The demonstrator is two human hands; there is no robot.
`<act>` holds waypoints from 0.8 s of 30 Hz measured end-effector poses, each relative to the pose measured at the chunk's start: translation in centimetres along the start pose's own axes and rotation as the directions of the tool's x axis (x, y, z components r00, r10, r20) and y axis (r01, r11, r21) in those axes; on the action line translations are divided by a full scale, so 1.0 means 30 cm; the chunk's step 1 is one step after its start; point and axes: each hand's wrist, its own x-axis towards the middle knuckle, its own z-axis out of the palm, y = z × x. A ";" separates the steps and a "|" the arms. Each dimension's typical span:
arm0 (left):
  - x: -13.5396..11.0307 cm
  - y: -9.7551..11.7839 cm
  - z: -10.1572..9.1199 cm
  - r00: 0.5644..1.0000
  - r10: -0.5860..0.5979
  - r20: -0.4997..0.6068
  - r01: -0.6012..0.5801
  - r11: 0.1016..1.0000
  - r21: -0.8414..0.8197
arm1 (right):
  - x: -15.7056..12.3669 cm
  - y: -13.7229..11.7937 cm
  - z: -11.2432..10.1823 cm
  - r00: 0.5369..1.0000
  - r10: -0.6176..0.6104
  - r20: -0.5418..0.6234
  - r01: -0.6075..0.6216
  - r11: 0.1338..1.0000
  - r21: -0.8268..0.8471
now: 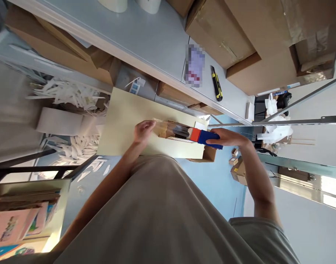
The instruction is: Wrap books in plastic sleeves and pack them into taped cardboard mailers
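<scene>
A slip at the table's edge looks like the likeliest trouble

We see the blue-and-red tape dispenser (203, 136) over the table's near right part, its red end meeting a narrow cardboard packet (162, 132). Glossy film shows on the packet; we cannot tell how much of it is stuck down. If the dispenser tilts, we judge that the film could wrinkle or run crooked.

Our right hand (222, 137) is wrapped around the blue part, thumb on the near side. Our left hand (143, 131) has curled fingers at the packet's far left end; we cannot tell whether they pinch the film or merely rest there. A loose hold there could let the packet skid when the dispenser pulls.

Beneath lies the cream tabletop (123, 113). A brown open carton (210, 154) shows at its right end, partly hidden, and the dispenser could knock it if swung low.

Farther off, the grey shelf (145, 40) bears a yellow-and-black cutter (216, 84) near its front edge; a raised right arm could brush it off.
</scene>
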 end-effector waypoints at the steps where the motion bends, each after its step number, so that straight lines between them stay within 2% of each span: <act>1: 0.020 -0.026 -0.022 0.999 -0.032 0.002 0.032 0.999 0.004 | -0.003 -0.013 -0.017 0.999 0.024 0.044 -0.024 1.000 0.007; 3: 0.043 -0.080 -0.038 0.995 -0.101 0.023 0.101 0.995 0.002 | 0.008 -0.045 -0.031 0.992 0.049 0.113 -0.049 0.999 -0.003; 7: 0.053 -0.159 -0.006 0.982 -0.189 0.022 0.189 0.982 0.016 | 0.063 -0.114 -0.001 0.997 0.058 0.058 -0.056 0.998 -0.037; 14: 0.060 -0.210 0.061 0.958 -0.286 -0.015 0.286 0.956 0.062 | 0.107 -0.183 0.025 0.999 0.028 0.018 -0.025 0.991 -0.133; 21: 0.051 -0.268 0.096 0.946 -0.323 -0.005 0.322 0.944 0.072 | 0.124 -0.230 0.046 0.997 0.073 0.016 -0.068 0.974 -0.215; 24: 0.061 -0.284 0.123 0.963 -0.271 -0.001 0.270 0.958 0.097 | 0.127 -0.249 0.062 0.996 0.088 -0.002 -0.086 0.973 -0.213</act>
